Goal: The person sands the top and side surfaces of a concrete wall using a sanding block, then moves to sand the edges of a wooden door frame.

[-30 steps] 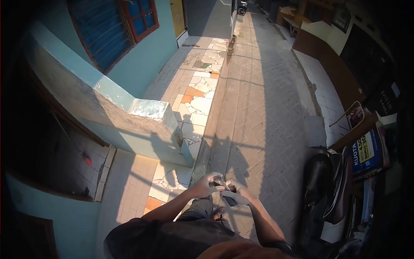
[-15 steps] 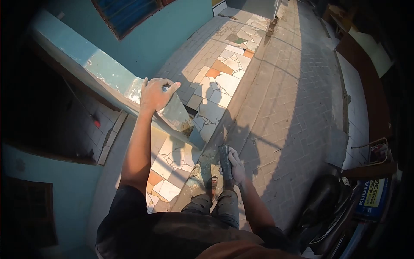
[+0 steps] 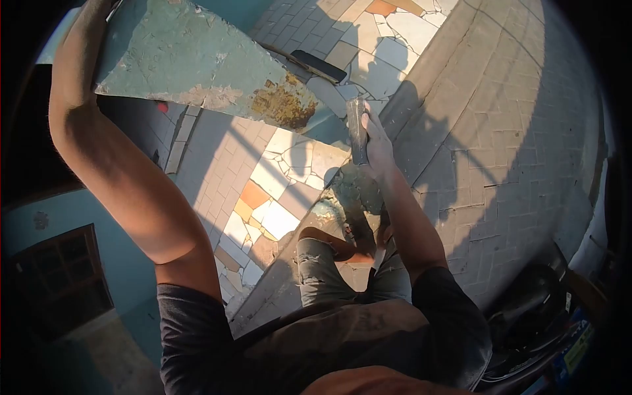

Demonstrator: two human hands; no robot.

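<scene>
A low wall (image 3: 178,59) with flaking blue-green paint runs across the upper left, a brown-yellow bare patch (image 3: 284,102) near its lower end. My left hand (image 3: 95,10) is up at the wall's top by the frame edge, its fingers mostly hidden. In my right hand (image 3: 380,148), which looks dusty, is a dark grey rectangular block (image 3: 357,131). It stands upright in my grip, right at the wall's narrow end, with my fingers along its right side.
Behind the wall lies a dark, long flat object (image 3: 319,66) on the tiles. Broken-tile paving (image 3: 276,178) spreads left of a concrete strip, with a brick-paved lane (image 3: 500,151) to the right. A motorbike seat (image 3: 526,289) is at lower right. A wooden-framed window (image 3: 62,283) shows at lower left.
My view has come closer to the wall and tilted down. The block in my right hand has moved up to the wall's end. My left hand has shifted to the upper left frame edge.
</scene>
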